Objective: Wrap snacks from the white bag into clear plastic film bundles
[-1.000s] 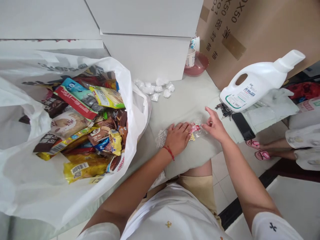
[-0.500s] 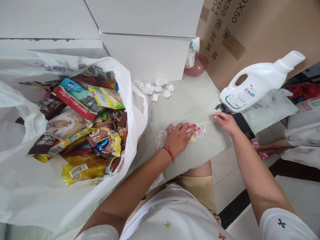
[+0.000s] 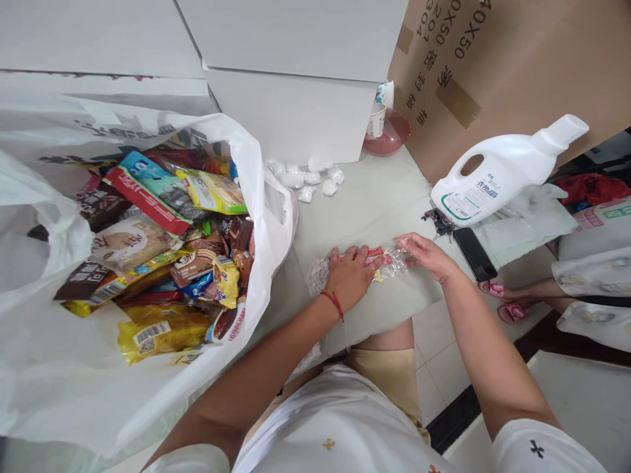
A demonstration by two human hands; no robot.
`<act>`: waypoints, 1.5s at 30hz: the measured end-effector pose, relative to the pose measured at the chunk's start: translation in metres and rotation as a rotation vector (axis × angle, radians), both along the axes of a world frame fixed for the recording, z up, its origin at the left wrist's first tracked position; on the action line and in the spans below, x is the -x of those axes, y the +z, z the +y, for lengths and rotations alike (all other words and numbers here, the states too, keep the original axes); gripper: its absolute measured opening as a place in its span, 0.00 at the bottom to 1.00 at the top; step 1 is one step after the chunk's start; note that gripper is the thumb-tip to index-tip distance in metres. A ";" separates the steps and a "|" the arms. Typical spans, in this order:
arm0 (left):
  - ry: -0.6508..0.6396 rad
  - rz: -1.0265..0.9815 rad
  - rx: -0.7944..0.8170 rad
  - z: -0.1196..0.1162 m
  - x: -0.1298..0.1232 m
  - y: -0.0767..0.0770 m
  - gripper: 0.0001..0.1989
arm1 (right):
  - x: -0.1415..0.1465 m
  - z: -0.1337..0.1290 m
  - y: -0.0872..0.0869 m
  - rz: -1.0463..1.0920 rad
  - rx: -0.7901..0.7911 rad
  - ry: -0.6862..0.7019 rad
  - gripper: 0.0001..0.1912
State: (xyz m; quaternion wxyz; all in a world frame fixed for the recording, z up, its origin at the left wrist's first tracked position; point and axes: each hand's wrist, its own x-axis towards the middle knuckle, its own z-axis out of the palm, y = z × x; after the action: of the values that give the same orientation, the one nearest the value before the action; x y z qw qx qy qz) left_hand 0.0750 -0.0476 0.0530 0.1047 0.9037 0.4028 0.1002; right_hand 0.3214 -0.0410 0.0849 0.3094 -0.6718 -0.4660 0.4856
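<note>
In the head view, the left hand [image 3: 351, 272] lay flat with its fingers spread, palm down over a clear wrapper [image 3: 393, 261] on the near part of the worktop [image 3: 355, 213], and covered the middle of it. What lay under the palm could not be seen; only a red strip [image 3: 374, 253] and a bit of yellow [image 3: 378, 276] showed beside the fingers, too small and glared to make out. Crumpled clear plastic [image 3: 317, 277] stuck out on the other side of that hand, and whether it was one piece with the wrapper could not be told. The right hand [image 3: 428, 255], apart from the left, touched the wrapper's right end with bent fingers; whether they were closed on the plastic could not be told.

To the left, a large white bag [image 3: 277, 230] stood open, cut off by the picture's edge, its folds hiding part of the packaged snacks [image 3: 202, 263] inside. Small white bundles [image 3: 311, 177] lay beyond the hands, just beside the bag, their contents unclear. Behind them, white boxes [image 3: 290, 112] closed off the back and partly covered a reddish bowl [image 3: 394, 135] with paper cups [image 3: 377, 120]. To the right, a white bottle [image 3: 493, 177] lay tilted near keys [image 3: 440, 225] and a dark phone [image 3: 476, 255], with a big cardboard box [image 3: 517, 79] behind, also cut off.
</note>
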 end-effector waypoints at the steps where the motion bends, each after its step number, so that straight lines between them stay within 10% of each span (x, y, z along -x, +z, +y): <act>1: 0.002 -0.009 0.006 0.000 0.000 0.000 0.24 | 0.005 -0.003 -0.002 0.004 0.005 -0.034 0.27; 9: 0.022 -0.092 0.020 -0.003 -0.003 -0.003 0.22 | 0.052 -0.018 -0.019 -0.302 -0.327 -0.208 0.12; 18: 0.240 -0.663 0.232 0.016 0.014 -0.010 0.22 | 0.105 -0.042 -0.049 -0.589 -0.674 0.052 0.21; 21: 0.073 -0.691 0.225 0.021 0.020 -0.005 0.23 | 0.109 -0.050 -0.056 -0.652 -0.661 0.081 0.22; 36: -0.359 -0.405 0.486 0.062 0.056 0.018 0.26 | 0.083 -0.029 -0.050 -0.525 -0.740 0.368 0.30; 41: -0.271 -0.478 0.490 0.058 0.055 0.005 0.19 | 0.092 -0.056 -0.028 -0.564 -0.813 0.222 0.28; 45: -0.217 -0.480 0.471 0.055 0.053 0.000 0.15 | 0.112 -0.095 -0.020 -0.660 -0.832 0.454 0.30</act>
State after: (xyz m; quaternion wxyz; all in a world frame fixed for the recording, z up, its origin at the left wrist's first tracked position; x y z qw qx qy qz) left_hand 0.0222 0.0075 0.0527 0.4121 0.8430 0.2803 0.2023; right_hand 0.2093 -0.1363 0.0653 0.2739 -0.4927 -0.8220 0.0806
